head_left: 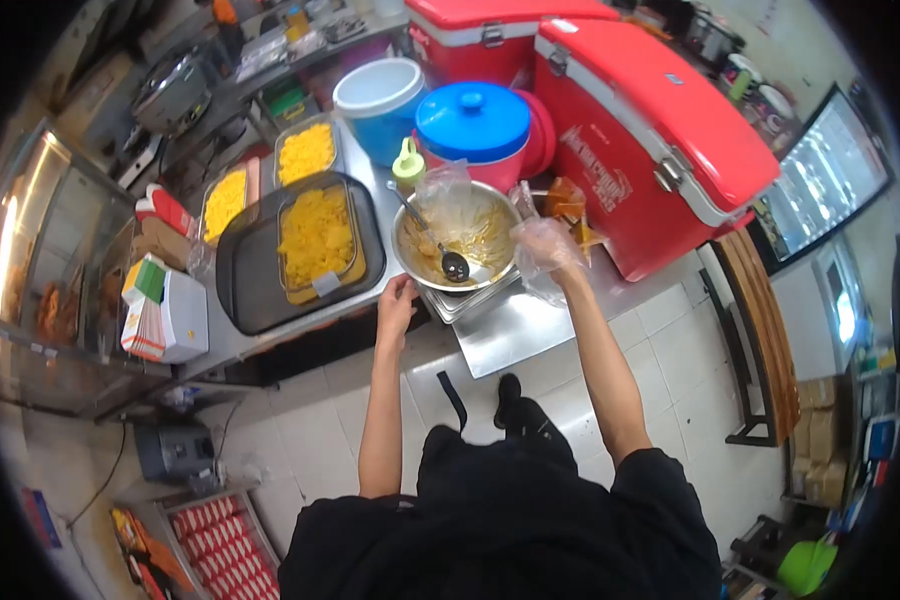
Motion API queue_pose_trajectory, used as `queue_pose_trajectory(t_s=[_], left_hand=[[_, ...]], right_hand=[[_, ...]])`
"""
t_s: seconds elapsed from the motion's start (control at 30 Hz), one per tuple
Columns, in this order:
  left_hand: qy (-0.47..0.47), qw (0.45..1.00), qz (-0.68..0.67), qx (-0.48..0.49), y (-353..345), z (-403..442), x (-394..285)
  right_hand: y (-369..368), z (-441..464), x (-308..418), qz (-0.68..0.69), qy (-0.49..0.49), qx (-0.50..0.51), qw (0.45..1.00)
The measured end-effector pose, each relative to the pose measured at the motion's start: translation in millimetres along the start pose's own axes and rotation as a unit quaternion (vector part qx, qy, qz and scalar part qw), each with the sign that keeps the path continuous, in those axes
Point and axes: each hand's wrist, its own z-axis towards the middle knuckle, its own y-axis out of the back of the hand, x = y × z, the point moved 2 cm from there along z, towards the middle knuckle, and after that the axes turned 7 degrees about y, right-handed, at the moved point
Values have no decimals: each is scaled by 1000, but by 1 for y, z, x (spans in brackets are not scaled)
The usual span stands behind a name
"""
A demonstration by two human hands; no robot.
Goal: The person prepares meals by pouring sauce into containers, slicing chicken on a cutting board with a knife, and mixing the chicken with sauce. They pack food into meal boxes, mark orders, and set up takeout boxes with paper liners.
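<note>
A steel bowl (402, 262) smeared with brownish-yellow sauce stands near the counter's front edge, with a black slotted spoon (454, 264) resting inside. My left hand (398, 305) is bare, just off the bowl's lower left side, its fingers curled; whether it holds anything cannot be made out. On the bowl's right, my right hand (547, 247) is covered by a clear plastic bag or glove (540, 284), and its fingers are blurred under the plastic. Left of the bowl, a tray of yellow food (315, 240) sits on a large black tray (248, 300).
Behind the bowl stand a green-capped bottle (407, 162), a blue-lidded tub (473, 125) and a blue bucket (378, 120). Large red coolers (630, 140) border the right. Two more yellow food trays (306, 154) lie at the back left, and a white box (183, 318) at the left edge.
</note>
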Motion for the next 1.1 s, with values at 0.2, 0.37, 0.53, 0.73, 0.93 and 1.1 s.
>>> queue_pose_trajectory(t_s=[0.2, 0.37, 0.53, 0.73, 0.93, 1.1], left_hand=[[6, 999, -53, -6, -30, -3, 2], [26, 998, -48, -6, -28, -3, -32], [5, 1000, -12, 11, 15, -32, -125], [-79, 996, 4, -43, 71, -60, -175], [-87, 989, -86, -85, 103, -69, -128], [-63, 973, -160, -152, 112, -70, -81]], right_hand=[[30, 32, 6, 29, 48, 25, 998], [125, 34, 54, 84, 9, -53, 995], [201, 5, 73, 65, 3, -143, 987], [226, -31, 35, 81, -39, -203, 975], [211, -93, -7, 74, -88, -134, 984], [172, -175, -51, 216, -130, -121, 960]])
